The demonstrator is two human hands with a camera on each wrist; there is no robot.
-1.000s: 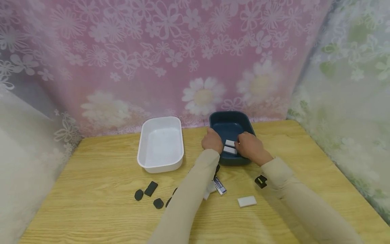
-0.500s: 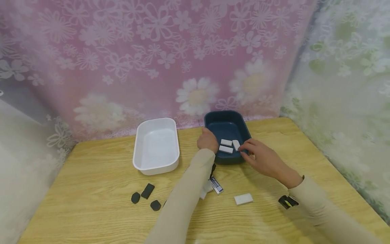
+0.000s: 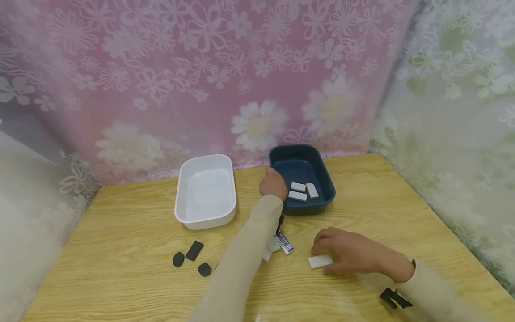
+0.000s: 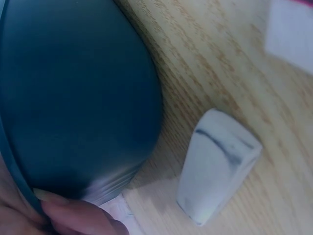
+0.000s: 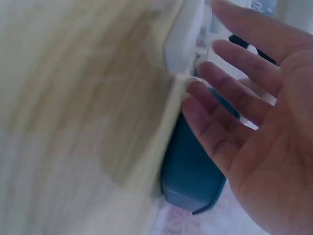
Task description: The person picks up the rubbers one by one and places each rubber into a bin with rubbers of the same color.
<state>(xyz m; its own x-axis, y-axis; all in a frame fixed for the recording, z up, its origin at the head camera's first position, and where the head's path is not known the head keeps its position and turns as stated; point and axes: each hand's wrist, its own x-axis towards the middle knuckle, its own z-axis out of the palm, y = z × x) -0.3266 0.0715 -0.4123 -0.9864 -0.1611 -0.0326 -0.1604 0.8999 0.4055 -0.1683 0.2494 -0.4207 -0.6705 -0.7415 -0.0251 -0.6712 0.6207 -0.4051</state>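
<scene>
My left hand [image 3: 274, 183] grips the near left rim of a dark blue tray [image 3: 327, 184]; in the left wrist view a fingertip [image 4: 73, 218] presses against the tray's outer wall [image 4: 73, 98]. Three white erasers [image 3: 298, 187] lie inside the tray. My right hand [image 3: 327, 247] hovers over a white eraser [image 3: 320, 261] on the table, fingertips close to it. Seen from the right wrist, that hand's fingers [image 5: 230, 98] are straight and spread, holding nothing, and the white eraser [image 5: 183, 34] is just beyond them.
A white tray [image 3: 185, 213] stands left of the blue one. Three black erasers [image 3: 194, 250] lie at the front left. A sleeved eraser [image 3: 284, 243] sits beside my left forearm; another white eraser with grey marks [image 4: 215, 166] lies by the blue tray. Flowered curtains close the back and right.
My right hand left the blue tray, leaving a third white eraser inside, and came back toward me to the white eraser on the table. The left hand stayed on the rim.
</scene>
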